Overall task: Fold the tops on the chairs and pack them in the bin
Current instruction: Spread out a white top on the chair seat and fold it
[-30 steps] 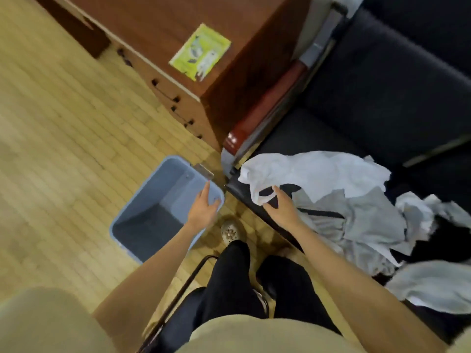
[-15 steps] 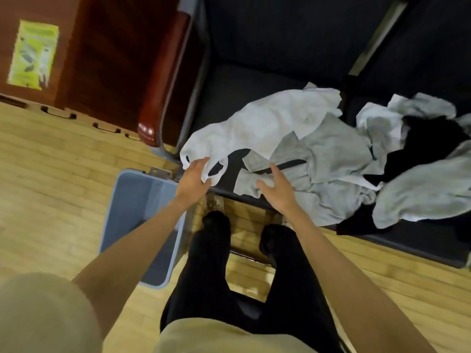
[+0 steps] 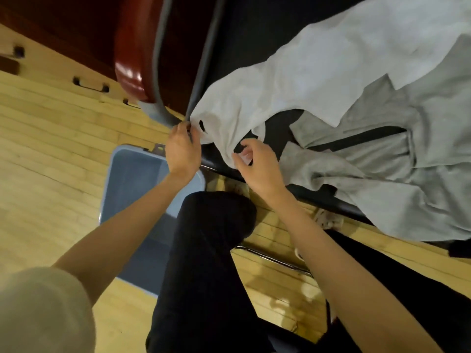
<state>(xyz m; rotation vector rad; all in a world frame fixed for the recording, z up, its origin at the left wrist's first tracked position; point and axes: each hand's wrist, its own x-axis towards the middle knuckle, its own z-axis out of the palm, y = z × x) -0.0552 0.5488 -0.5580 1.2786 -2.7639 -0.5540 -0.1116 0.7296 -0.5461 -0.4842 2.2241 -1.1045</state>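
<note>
- L hand (image 3: 182,149) pinched the near corner of the white top (image 3: 288,80) right at the seat's front-left edge, fingers curled on the cloth
- R hand (image 3: 257,164) pinched the same top's hem a bit further along, thumb + fingers closed on fabric; both hands near each other, not touching
- white top lay spread over the dark chair seat (image 3: 244,29), partly overlapping the grey top (image 3: 382,161) beside/under it; grey one draped over the front edge
- bin (image 3: 132,174) sat on the floor (image 3: 46,149) just left of the seat, under the L forearm, looked empty afaict
- step, imo: get the white top free + flat before folding
- to do it well: grip both corners of one hem, hands wider apart, lift clear so the grey top doesn't drag along
- shake out, lay flat on the seat, sleeves in, fold to bin width
- risk: cloth snagging on the armrest frame (image 3: 159,72) next to the L hand
</note>
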